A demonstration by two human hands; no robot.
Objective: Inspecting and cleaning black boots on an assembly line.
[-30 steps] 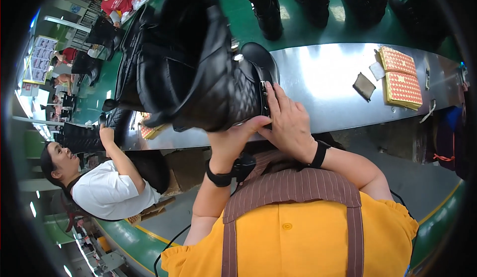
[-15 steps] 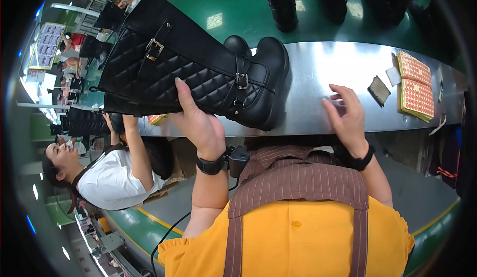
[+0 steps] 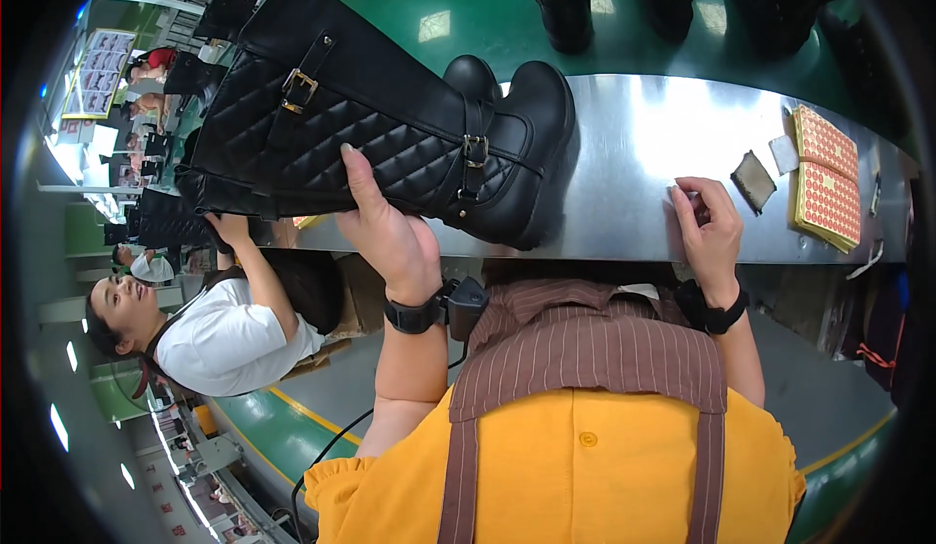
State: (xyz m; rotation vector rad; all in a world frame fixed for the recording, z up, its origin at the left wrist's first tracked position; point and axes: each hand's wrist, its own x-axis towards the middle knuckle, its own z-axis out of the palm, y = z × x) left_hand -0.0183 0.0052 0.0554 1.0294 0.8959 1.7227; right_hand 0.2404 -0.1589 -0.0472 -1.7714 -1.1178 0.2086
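Boot (image 3: 390, 135) first: a tall black quilted one with brass buckles, lying on its side with its heel and sole over the steel table (image 3: 624, 154) and its long shaft stretching off past the table's left end. My left hand (image 3: 390, 232) grips the shaft from below near the table's front edge, thumb pressed up against the quilting and the fingers wrapped behind it. My right hand (image 3: 707, 222) rests on the table to the right of the boot, well apart from it, fingers curled over something small and pale that I cannot make out. Further right on the table lie a dark square pad (image 3: 753, 179), a pale scrap just beside it and a stack of red dotted sheets (image 3: 827, 178) near the table's right end. Left of the table's end, a co-worker in a white shirt (image 3: 219, 339) reaches a hand up to the underside of the boot shaft.
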